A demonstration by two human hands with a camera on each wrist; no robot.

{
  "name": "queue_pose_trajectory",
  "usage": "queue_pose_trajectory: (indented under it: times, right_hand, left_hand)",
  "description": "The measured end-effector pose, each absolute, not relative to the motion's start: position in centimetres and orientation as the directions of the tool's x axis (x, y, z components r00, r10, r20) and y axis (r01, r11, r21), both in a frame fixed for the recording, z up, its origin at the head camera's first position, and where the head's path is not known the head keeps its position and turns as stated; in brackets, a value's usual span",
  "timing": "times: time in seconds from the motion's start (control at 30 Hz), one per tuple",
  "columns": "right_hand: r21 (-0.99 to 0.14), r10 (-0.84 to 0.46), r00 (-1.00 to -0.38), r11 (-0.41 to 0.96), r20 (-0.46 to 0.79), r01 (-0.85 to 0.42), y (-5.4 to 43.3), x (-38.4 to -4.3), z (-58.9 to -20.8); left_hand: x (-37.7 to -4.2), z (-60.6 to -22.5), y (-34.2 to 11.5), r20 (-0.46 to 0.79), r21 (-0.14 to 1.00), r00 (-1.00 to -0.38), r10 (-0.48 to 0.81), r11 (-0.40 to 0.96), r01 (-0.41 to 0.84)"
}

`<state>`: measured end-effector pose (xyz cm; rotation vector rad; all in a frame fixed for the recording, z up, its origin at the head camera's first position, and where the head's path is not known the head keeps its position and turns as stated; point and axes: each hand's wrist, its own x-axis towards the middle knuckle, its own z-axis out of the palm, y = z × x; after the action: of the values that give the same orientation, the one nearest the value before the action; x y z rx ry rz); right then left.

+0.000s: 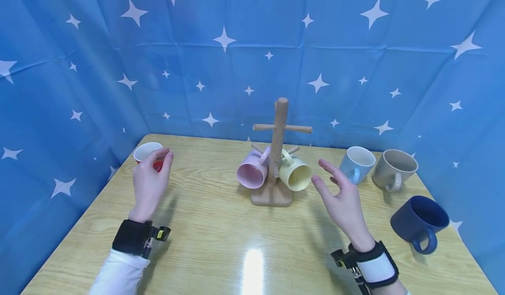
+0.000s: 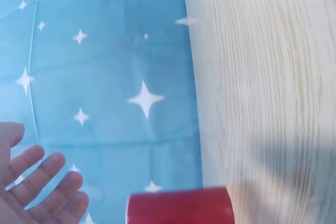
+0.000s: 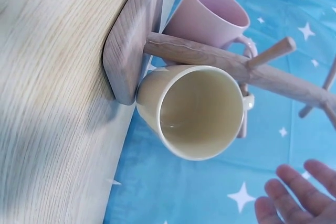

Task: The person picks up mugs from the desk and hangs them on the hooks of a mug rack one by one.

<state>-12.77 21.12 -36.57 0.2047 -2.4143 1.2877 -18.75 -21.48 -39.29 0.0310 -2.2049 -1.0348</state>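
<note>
A wooden mug tree stands mid-table toward the back. On its lower pegs hang a lilac mug and a pale yellow mug, both tilted with mouths facing outward. My right hand hovers just right of the yellow mug, fingers loosely extended and holding nothing. At the far left, my left hand is in front of a red mug with a white inside, partly covering it. The left wrist view shows the left fingers apart from the red mug, with nothing in them.
A light blue mug and a taupe mug stand at the back right. Nearer, a navy mug is close to the right table edge. A blue star-patterned curtain surrounds the wooden table at the back and sides.
</note>
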Motion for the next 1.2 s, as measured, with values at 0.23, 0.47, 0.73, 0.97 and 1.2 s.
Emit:
queue_pose_trajectory:
  times: [0.23, 0.47, 0.73, 0.97, 1.2]
  right_hand:
    - [-0.767, 0.068, -0.914, 0.572, 0.4, -0.293, 21.2, -12.8, -36.7]
    - [-0.755, 0.069, -0.912, 0.588, 0.404, -0.29, 21.4, -12.7, -36.8]
    - [-0.758, 0.068, -0.911, 0.582, 0.406, -0.295, 21.2, -12.6, -36.6]
    - [-0.765, 0.064, -0.91, 0.568, 0.409, -0.303, 21.2, -12.5, -36.4]
    - [-0.766, 0.063, -0.91, 0.565, 0.41, -0.306, 21.2, -12.4, -36.3]
  left_hand:
    - [-18.8, -39.4, -23.4, 0.51, 0.72, -0.77, -0.383, 0.68, 0.139]
    - [-18.9, -39.9, -24.9, 0.496, 0.745, -0.748, -0.441, 0.659, 0.105]
    - [-18.9, -40.8, -26.3, 0.465, 0.753, -0.719, -0.516, 0.658, 0.015]
    - [-19.3, -41.7, -26.9, 0.445, 0.748, -0.736, -0.51, 0.663, -0.007]
    - [-19.6, -42.5, -27.3, 0.389, 0.746, -0.762, -0.518, 0.663, -0.069]
